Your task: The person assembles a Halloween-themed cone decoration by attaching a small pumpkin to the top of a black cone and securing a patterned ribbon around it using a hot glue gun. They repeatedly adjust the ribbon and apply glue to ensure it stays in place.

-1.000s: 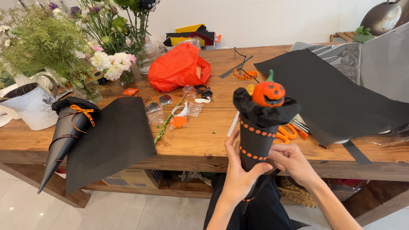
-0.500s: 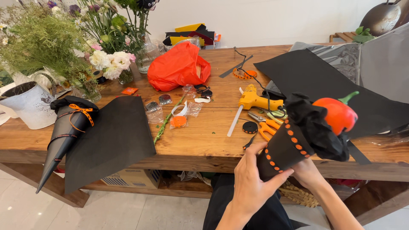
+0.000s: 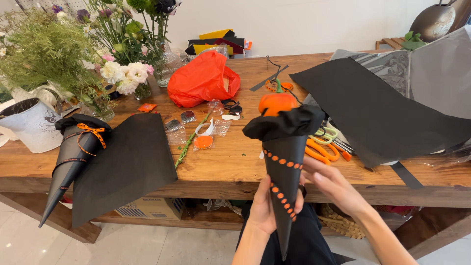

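Note:
A black paper cone (image 3: 284, 167) wound with an orange dotted ribbon stands upright in front of me, an orange pumpkin ornament (image 3: 277, 102) poking from its ruffled black top. My left hand (image 3: 267, 208) grips the cone's lower part from the left. My right hand (image 3: 329, 184) rests its fingers against the cone's right side, just below the table edge. Orange-handled scissors (image 3: 321, 148) lie on the wooden table (image 3: 235, 162) right behind the cone.
A second black cone with an orange bow (image 3: 73, 157) and a black paper sheet (image 3: 125, 162) overhang the table's left front. Large black sheets (image 3: 387, 110) cover the right. An orange plastic bag (image 3: 203, 78), flower vases (image 3: 122, 73), a white watering can (image 3: 29, 125) and small packets sit further back.
The cone was tipped to the right half a second ago; it now stands upright again, nearer the middle. My hands turned with it and keep hold of its lower half.

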